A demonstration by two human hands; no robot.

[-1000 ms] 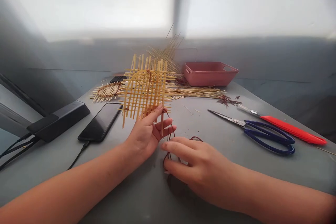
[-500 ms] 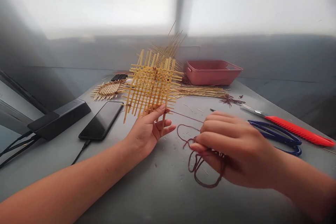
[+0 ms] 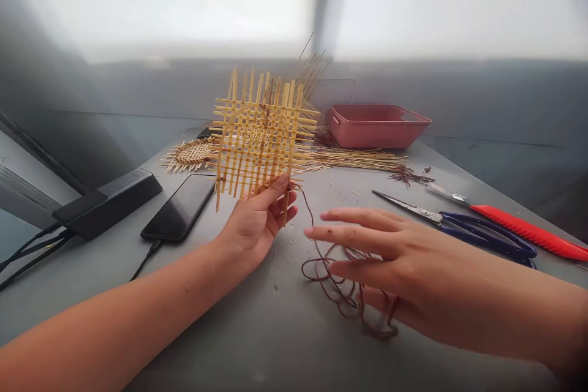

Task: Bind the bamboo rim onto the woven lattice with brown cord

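My left hand [image 3: 255, 223] pinches the lower edge of a woven lattice of pale bamboo strips [image 3: 260, 135] and holds it upright above the grey table [image 3: 257, 331]. A dark brown cord [image 3: 342, 285] runs from the lattice down into a loose tangle on the table. My right hand [image 3: 390, 263] hovers over that tangle with its fingers spread and straight, gripping nothing; parts of the cord lie under it.
Blue-handled scissors [image 3: 478, 236] and a red-handled knife [image 3: 528, 233] lie at the right. A pink tray [image 3: 379, 125] and loose bamboo strips [image 3: 358, 160] are at the back. A small woven round piece [image 3: 190, 153], a phone [image 3: 181, 208] and a black box [image 3: 108, 202] sit at the left.
My right hand gathered the cord off the table, lifted it to the right, then let it go and opened flat over the tangle. The lattice rose slightly and turned more face-on.
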